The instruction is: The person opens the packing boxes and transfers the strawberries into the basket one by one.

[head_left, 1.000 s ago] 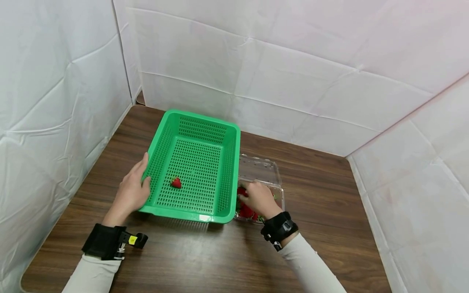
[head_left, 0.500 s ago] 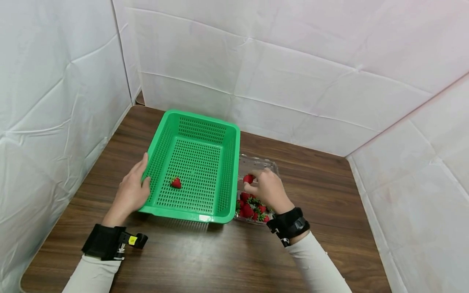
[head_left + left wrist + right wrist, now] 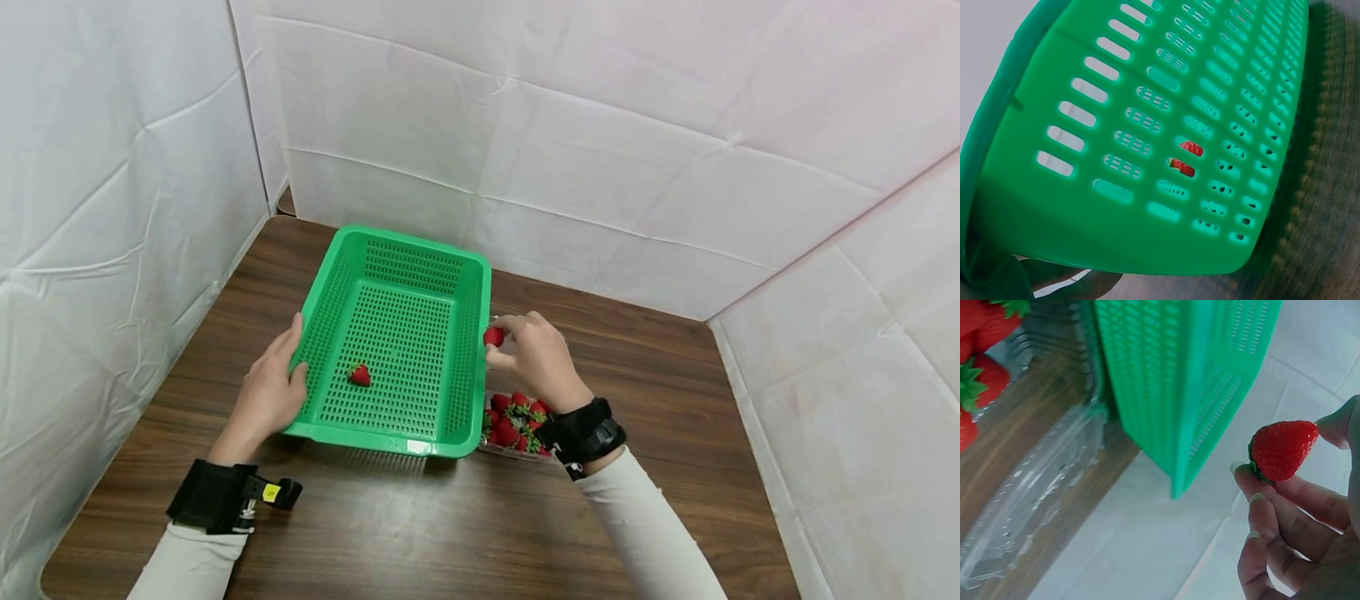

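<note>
- Your left hand (image 3: 266, 396) rests against the left wall of the green basket (image 3: 397, 275), near its front corner, fingers fairly straight along the rim and thumb at the rim's edge; it clamps on nothing that the views show.
- In the left wrist view that basket wall fills the picture, and red shows through two of its slots.
- One strawberry (image 3: 361, 375) lies on the basket floor, towards the front left, apart from the walls.
- Just right of the basket's front corner stands the clear punnet (image 3: 517, 446), with several strawberries (image 3: 517, 421) in it, partly hidden by your right wrist.
- Your right hand (image 3: 534, 358) is raised above the punnet, beside the basket's right rim, fingertips pinched on a berry (image 3: 493, 337).
- In the right wrist view that berry (image 3: 1282, 450) sits between thumb and fingertips, clear of the basket wall.
- The punnet's open lid (image 3: 1029, 512) lies flat on the table (image 3: 660, 400) behind it.
- White sheets (image 3: 600, 150) close off the back and sides.
</note>
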`<state>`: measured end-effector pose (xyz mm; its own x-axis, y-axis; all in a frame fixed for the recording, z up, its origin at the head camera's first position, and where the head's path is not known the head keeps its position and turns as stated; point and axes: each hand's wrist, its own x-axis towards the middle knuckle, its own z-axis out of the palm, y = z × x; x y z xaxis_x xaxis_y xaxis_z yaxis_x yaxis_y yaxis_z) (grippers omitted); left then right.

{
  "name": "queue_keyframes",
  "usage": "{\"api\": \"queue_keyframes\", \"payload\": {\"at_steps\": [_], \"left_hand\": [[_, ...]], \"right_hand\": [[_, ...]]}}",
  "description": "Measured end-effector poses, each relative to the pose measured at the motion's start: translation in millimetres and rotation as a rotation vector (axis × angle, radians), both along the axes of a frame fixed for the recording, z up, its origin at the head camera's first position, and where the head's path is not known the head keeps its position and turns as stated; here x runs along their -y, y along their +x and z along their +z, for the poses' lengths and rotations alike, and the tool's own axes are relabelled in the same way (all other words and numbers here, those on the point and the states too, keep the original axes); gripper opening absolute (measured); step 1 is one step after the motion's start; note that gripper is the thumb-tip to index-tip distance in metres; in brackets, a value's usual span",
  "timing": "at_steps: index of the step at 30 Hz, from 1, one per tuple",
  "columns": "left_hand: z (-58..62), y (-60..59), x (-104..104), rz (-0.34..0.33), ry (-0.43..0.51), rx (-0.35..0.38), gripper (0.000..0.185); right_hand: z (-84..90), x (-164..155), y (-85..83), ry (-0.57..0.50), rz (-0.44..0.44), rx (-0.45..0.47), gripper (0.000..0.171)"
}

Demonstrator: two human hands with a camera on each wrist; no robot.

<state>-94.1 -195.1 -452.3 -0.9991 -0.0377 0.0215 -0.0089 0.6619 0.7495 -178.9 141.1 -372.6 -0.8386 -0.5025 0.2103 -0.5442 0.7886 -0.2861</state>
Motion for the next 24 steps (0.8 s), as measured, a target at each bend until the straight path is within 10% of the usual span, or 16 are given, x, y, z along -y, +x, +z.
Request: {"api": "queue_keyframes", "payload": {"at_steps": [24], "left_hand": [[-0.6, -0.3, 1, -0.004, -0.002, -0.02, 0.069]], "right_hand": [[-1.9, 84, -7.3, 0.137, 0.198, 0.033, 0.03]]}}
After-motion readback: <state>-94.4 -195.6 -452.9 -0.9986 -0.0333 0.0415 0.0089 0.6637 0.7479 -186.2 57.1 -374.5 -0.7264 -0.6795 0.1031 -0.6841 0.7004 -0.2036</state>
